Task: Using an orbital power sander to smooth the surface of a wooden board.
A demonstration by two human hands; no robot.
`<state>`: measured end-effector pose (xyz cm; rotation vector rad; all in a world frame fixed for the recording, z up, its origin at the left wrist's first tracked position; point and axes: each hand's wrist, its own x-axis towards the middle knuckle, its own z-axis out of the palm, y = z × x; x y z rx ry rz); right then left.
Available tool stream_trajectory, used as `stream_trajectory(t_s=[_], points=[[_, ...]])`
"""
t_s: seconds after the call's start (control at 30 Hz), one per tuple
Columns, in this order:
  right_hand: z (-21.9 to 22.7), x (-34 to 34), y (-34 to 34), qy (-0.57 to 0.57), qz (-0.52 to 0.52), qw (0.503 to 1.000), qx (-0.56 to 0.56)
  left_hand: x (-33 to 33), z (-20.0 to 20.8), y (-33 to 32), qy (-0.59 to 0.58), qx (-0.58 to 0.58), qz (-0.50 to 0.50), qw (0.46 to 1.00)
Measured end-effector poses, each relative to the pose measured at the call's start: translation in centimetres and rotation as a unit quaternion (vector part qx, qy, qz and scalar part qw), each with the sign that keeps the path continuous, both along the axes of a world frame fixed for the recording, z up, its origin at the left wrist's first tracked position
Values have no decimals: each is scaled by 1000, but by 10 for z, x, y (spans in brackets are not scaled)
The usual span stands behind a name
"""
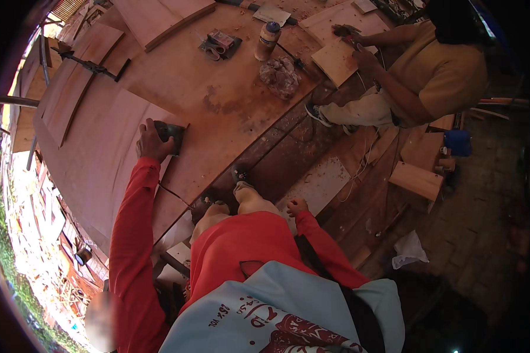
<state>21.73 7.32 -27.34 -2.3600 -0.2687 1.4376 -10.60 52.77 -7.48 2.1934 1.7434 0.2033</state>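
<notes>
My left hand (pixel 153 141) is wrapped round a dark power sander (pixel 172 136), which rests on a wide reddish wooden panel (pixel 115 150) on the left. A thin dark cord (pixel 175 195) trails from near the sander toward the table's near edge. My right hand (pixel 297 207) hangs off the table beside my right leg, fingers curled in. Nothing shows in it.
Several wooden panels (pixel 159 15) lie across the large table (pixel 218 126). Farther back are a bottle (pixel 268 41), a crumpled plastic bag (pixel 280 77) and a clamp (pixel 91 63). At the right a co-worker (pixel 436 76) handles a small board (pixel 337 60).
</notes>
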Motion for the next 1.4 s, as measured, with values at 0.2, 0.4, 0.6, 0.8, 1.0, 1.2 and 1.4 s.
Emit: stream_trajectory(t_s=[0.2, 0.4, 0.6, 0.8, 1.0, 1.2, 1.4], points=[[1, -14, -14, 32, 37, 998, -41, -50, -6, -19, -4, -4, 47, 999], [1, 6, 25, 36, 52, 998, -21, -112, -21, -46, -14, 27, 90, 995], [3, 40, 79, -27, 92, 993, 70, -157, -15, -77, 19, 25, 167, 986], [17, 37, 107, -16, 59, 996, 63, -213, -23, -110, 16, 23, 205, 978], [-21, 2, 70, -30, 120, 991, 59, -243, -19, -139, 20, 24, 237, 971], [-29, -32, 50, -58, 120, 991, 26, -286, -24, -165, 37, 24, 262, 964], [-27, -35, 40, -59, 130, 988, 55, -315, -25, -189, 49, 6, 285, 957]])
